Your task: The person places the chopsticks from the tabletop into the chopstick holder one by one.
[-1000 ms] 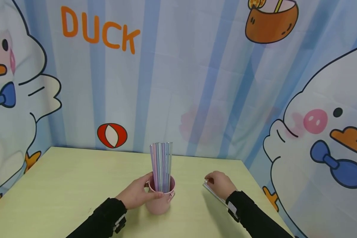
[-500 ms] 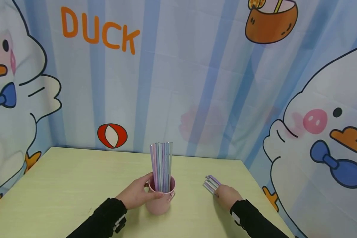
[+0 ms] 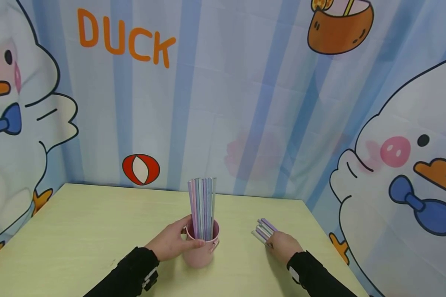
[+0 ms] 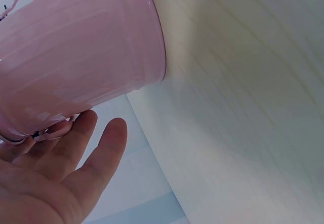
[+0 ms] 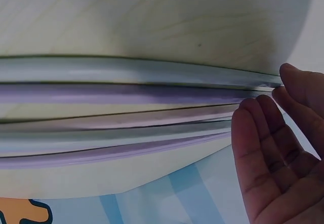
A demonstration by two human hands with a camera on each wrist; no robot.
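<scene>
In the head view my left hand (image 3: 174,243) grips a small pink pail (image 3: 198,259), thumb over its front rim and fingers round the far side. A bundle of pastel straws (image 3: 202,208) stands upright inside the pail. In the left wrist view, fingertips reach the side of the pail (image 4: 81,46) by a handle lug. Off to the right, my right hand (image 3: 284,246) is low over several loose straws (image 3: 264,229) lying on the table. In the right wrist view, thumb and forefinger pinch the end of a pale grey-green straw (image 5: 126,71); purple, pink and green ones lie alongside.
The pale wood-look table (image 3: 107,231) runs back to a blue-striped curtain (image 3: 223,103) printed with ducks and lettering. The right table edge lies just beyond the right hand.
My right hand has moved back toward me along the straws, uncovering their far ends, and one straw has shifted slightly to the left. The left hand and pail stay put.
</scene>
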